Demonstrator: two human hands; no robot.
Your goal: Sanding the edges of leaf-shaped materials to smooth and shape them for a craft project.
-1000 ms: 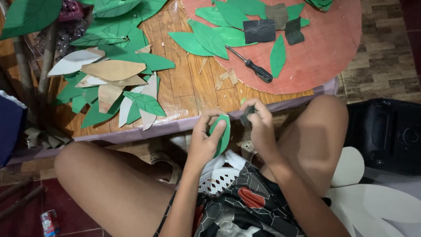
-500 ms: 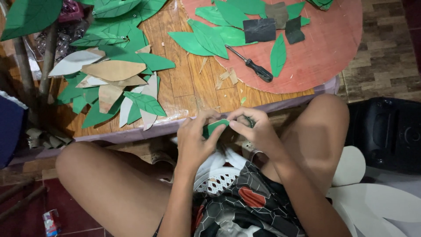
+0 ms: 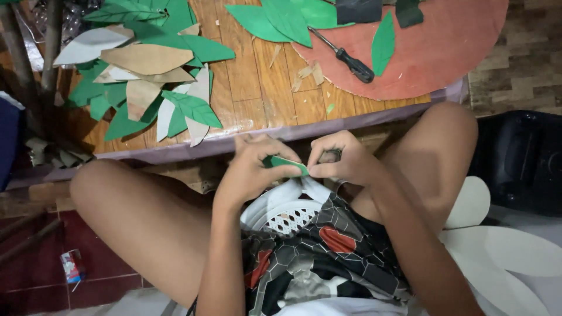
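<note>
Both my hands meet just below the table's front edge, over my lap. My left hand (image 3: pixel 250 168) and my right hand (image 3: pixel 339 161) pinch a small green paper leaf (image 3: pixel 285 164) between them; the leaf lies nearly flat, folded along its length. Under the hands is a white perforated plastic seat (image 3: pixel 281 213) between my bare knees. On the wooden table (image 3: pixel 257 88) above lie a pile of green, brown and white cut paper leaves (image 3: pixel 152 88).
A black-handled screwdriver (image 3: pixel 345 55) lies at the edge of a round reddish board (image 3: pixel 445 47) carrying more green leaves (image 3: pixel 383 41) and dark pieces. A black case (image 3: pixel 521 158) sits at right, white petal-shaped cutouts (image 3: pixel 497 246) lie on the floor.
The leaf was held upright and curved in my left hand; both hands have since come together and pressed it flat and folded between the fingertips.
</note>
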